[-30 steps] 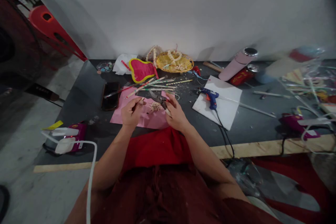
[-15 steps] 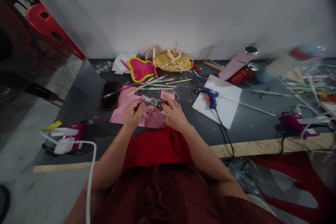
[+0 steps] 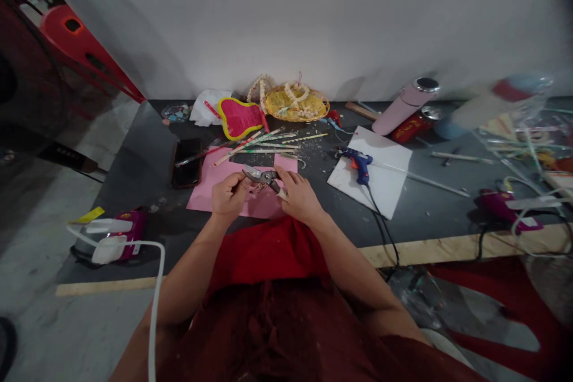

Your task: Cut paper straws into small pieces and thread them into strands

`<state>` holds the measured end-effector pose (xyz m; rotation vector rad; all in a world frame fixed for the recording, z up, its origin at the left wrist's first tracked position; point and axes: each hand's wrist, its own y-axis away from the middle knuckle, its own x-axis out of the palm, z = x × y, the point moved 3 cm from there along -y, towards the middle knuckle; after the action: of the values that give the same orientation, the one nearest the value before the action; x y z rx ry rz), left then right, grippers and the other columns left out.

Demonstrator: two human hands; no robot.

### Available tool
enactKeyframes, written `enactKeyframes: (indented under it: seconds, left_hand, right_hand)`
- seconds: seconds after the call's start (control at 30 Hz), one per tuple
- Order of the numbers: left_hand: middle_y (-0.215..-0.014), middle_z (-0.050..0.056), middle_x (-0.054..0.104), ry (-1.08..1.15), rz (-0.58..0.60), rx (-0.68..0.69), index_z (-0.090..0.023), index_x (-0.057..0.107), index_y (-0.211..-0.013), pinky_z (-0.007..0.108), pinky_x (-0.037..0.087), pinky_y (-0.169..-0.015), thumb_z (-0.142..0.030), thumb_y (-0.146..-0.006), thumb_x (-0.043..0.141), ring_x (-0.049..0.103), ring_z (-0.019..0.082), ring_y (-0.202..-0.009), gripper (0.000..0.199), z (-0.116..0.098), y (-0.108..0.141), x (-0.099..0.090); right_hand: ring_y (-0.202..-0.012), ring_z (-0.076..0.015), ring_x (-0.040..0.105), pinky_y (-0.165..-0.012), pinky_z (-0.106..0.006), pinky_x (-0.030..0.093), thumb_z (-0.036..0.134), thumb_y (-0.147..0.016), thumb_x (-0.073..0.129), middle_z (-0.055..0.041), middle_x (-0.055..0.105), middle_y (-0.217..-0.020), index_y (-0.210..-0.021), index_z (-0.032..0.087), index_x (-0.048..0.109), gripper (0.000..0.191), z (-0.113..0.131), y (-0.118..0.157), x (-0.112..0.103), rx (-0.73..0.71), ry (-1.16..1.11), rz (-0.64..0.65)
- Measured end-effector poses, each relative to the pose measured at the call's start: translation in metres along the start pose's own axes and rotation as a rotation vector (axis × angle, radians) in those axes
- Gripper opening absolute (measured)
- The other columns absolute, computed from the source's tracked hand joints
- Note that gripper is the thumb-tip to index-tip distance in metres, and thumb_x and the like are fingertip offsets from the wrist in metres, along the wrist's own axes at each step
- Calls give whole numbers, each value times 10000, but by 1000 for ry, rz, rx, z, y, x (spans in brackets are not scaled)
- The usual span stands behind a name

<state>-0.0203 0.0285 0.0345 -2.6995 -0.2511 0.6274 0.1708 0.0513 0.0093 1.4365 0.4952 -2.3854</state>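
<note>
Tabletop (image 3: 138,179): dark; the work sits near its front edge.

Pink sheet (image 3: 264,209): flat on it, partly under both hands. Working low over the sheet should help catch stray bits.

Loose sticks (image 3: 268,144): a fanned bundle beyond the hands; best left there, out of the blades' way.

Right hand (image 3: 302,196): clamped around the handles of the shears (image 3: 267,177). Wrist best held steady.

Left hand (image 3: 228,196): thumb and fingers drawn together just beside the blade tips; cannot tell whether anything is pinched between them. Fingertips ought to sit clear of the cutting edge.

Shears: above the sheet, between the hands, blades pointing left; gap between blades unclear. One even squeeze should serve better than several.

Small pale pieces (image 3: 259,188): on the sheet beneath the shears, partly hidden. Avoid brushing them.
</note>
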Motion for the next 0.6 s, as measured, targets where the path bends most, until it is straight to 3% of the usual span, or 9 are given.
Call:
enactKeyframes:
  seconds: [0.23,0.43,0.6]
  left_hand:
    - [-710,12,734,3,-21,-21,-167,682,-761,197,495,-607,-245,-873,562,651,111,-633,182,-7,1,-1]
    - [-663,14,699,76,31,-9,-168,636,-676,198,483,-605,-194,-873,524,631,105,-613,227,-9,-1,-1]
    - [-610,12,654,244,142,-70,-166,609,-640,213,468,-600,-249,-898,515,604,108,-590,287,0,-2,1]
  right_hand:
    - [-1034,-244,567,-883,-347,413,212,-907,425,-104,633,-1122,-1426,231,413,519,7,2,-7,74,83,31]
    - [-1131,-259,517,-899,-369,399,198,-903,417,-119,579,-1270,-1485,208,328,589,5,1,-6,27,133,38]
    - [-1163,-268,493,-916,-394,399,203,-870,460,-125,547,-1320,-1524,208,242,689,3,1,-5,-9,147,82]
